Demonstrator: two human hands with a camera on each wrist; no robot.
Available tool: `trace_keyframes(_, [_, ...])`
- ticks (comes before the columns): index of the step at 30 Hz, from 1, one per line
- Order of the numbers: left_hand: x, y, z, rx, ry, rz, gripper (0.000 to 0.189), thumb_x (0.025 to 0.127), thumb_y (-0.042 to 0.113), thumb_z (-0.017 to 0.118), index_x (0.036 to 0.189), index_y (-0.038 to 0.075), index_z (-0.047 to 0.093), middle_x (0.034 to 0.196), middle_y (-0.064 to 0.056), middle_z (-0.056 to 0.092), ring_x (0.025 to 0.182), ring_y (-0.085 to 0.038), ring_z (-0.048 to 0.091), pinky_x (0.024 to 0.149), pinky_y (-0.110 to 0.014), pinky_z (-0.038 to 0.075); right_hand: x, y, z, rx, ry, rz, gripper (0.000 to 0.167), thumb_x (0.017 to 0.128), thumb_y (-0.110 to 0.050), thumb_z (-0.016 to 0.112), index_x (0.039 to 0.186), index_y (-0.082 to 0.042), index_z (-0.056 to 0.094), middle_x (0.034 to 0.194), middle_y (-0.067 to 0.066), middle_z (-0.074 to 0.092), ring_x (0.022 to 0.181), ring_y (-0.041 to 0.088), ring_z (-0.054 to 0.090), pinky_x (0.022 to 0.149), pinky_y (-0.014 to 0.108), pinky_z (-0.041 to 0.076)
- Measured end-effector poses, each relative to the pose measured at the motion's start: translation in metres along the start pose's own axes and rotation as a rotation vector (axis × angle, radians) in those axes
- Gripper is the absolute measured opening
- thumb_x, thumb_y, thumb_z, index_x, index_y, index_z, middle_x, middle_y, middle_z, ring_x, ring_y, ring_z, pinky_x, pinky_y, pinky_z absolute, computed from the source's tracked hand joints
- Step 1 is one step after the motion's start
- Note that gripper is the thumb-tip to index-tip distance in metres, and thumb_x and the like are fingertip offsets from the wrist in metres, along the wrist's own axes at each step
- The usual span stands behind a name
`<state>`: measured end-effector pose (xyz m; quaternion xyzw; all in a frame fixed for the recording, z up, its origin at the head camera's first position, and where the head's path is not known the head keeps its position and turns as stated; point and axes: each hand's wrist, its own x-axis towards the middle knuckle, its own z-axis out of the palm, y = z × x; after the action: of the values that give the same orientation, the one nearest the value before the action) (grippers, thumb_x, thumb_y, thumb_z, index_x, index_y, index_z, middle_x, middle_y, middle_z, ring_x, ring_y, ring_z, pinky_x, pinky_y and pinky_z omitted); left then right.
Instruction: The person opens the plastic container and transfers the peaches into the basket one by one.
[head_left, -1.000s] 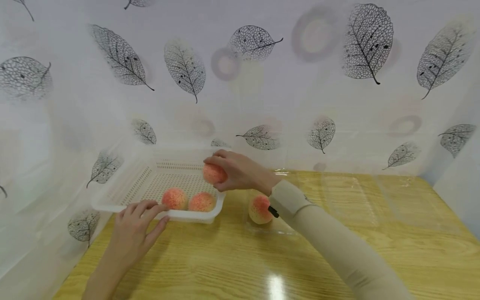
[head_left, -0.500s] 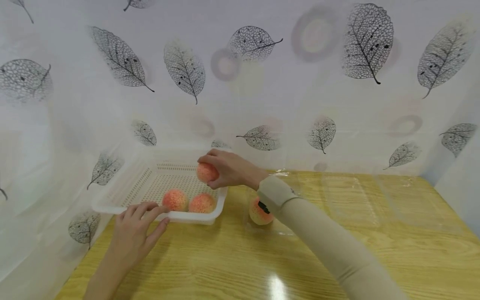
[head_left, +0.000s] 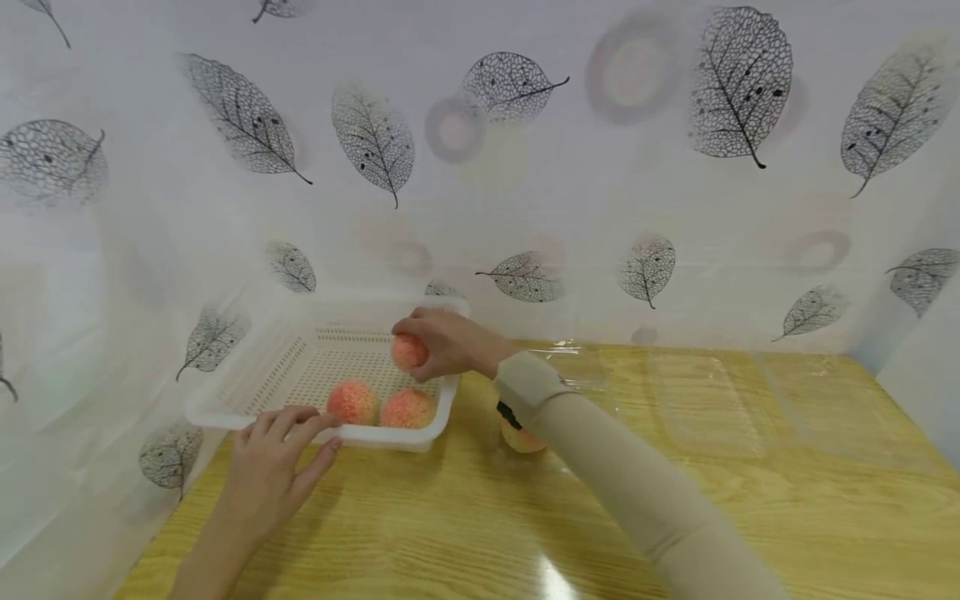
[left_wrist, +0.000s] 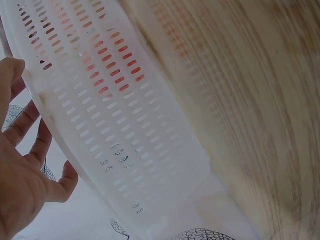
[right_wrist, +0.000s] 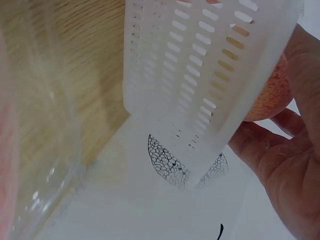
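A white perforated plastic basket (head_left: 315,367) stands at the left of the table. My left hand (head_left: 273,467) grips its near rim, fingers over the edge and thumb on the outside; the left wrist view shows the hand (left_wrist: 25,175) along that rim. Two red-yellow peaches (head_left: 352,402) lie inside near the front. Over the basket's right part, my right hand (head_left: 450,342) holds another peach (head_left: 409,352) between thumb and fingers. In the right wrist view this peach (right_wrist: 272,92) shows behind the basket's side wall. One more peach (head_left: 522,437) sits right of the basket, partly hidden by my right sleeve.
A clear plastic box (head_left: 573,367) stands around the peach by my right forearm. Two more clear plastic trays (head_left: 708,404) lie farther right on the wood-grain table (head_left: 420,525). A leaf-patterned white curtain (head_left: 480,183) hangs close behind the basket.
My right hand has moved a little left with its peach, farther in over the basket. My sleeve now covers more of the peach in the clear box. The left hand has stayed put.
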<state>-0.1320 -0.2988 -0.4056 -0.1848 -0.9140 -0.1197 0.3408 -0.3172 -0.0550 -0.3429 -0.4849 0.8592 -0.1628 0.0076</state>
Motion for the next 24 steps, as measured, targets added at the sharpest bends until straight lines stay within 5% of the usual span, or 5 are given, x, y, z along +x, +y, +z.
trace_keyframes(15, [0.000,-0.002,-0.001,0.003,0.009,0.001,0.031,0.078,0.019,0.085,0.107,0.022,0.076,0.104,-0.004,0.070,0.096,-0.035,0.063,0.071,-0.062,0.048,0.026,-0.002,0.020,-0.005,-0.107,0.059,0.059,0.088,-0.021,0.076,0.143,-0.011,0.057,0.120,0.008,0.064,0.097,0.015,0.055,0.079,0.024,0.045])
trace_keyframes(24, [0.002,-0.002,0.000,0.010,-0.010,-0.005,0.034,0.077,0.019,0.086,0.109,0.023,0.075,0.106,-0.002,0.069,0.098,-0.033,0.062,0.073,-0.061,0.048,0.035,-0.005,0.033,0.000,-0.160,0.149,0.057,0.091,-0.024,0.074,0.144,-0.012,0.057,0.128,0.005,0.063,0.106,0.014,0.057,0.090,0.026,0.049])
